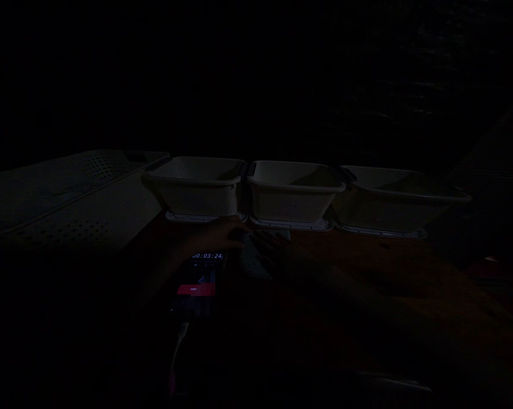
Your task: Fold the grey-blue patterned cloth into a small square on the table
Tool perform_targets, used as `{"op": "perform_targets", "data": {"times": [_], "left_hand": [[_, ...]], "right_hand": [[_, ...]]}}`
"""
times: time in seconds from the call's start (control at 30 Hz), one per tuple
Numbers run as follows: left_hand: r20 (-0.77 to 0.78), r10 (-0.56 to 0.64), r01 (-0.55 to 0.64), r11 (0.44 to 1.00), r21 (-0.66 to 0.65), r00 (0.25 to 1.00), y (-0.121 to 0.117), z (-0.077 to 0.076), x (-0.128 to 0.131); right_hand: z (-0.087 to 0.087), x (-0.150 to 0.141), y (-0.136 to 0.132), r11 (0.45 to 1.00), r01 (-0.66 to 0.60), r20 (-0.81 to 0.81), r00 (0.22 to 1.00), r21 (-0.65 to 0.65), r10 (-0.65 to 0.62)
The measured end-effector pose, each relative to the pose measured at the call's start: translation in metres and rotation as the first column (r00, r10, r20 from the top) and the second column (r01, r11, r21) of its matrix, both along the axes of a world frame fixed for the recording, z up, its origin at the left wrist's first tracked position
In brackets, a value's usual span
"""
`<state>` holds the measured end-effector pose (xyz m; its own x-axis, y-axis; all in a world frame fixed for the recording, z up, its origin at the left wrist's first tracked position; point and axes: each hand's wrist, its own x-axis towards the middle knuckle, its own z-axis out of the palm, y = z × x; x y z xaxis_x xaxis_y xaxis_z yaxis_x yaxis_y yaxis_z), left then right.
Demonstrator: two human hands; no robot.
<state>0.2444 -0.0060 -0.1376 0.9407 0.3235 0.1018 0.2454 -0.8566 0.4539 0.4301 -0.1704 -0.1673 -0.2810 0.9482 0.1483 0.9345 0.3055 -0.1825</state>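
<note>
The scene is very dark. My left hand (220, 236) and my right hand (279, 250) meet just in front of the middle tub, on a reddish-brown table (367, 267). Between them lies a small pale, patterned cloth (253, 262). The fingers of my right hand curl over the cloth's right edge. My left hand touches its left edge, but its fingers are too dim to read. A phone (199, 281) lies flat just left of the cloth, and its screen shows a timer at 00:03:24 above a red bar.
Three white rectangular tubs stand in a row across the table: left (196, 199), middle (292, 201), right (392, 207). A pale perforated panel (69, 193) lies at the left. A faint white cable (177, 346) runs toward me from the phone.
</note>
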Motion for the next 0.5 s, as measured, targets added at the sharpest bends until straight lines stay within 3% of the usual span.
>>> {"op": "perform_targets", "data": {"times": [0.3, 0.5], "left_hand": [[0.016, -0.017, 0.017, 1.0, -0.003, 1.0, 0.0, -0.002, -0.001], [0.021, -0.032, 0.032, 1.0, 0.0, 0.999, 0.002, -0.004, -0.001]], "right_hand": [[-0.007, 0.014, 0.001, 1.0, -0.007, 0.094, 0.996, 0.025, 0.004], [0.005, 0.019, -0.008, 0.996, -0.071, 0.111, 0.992, 0.047, 0.065]]}}
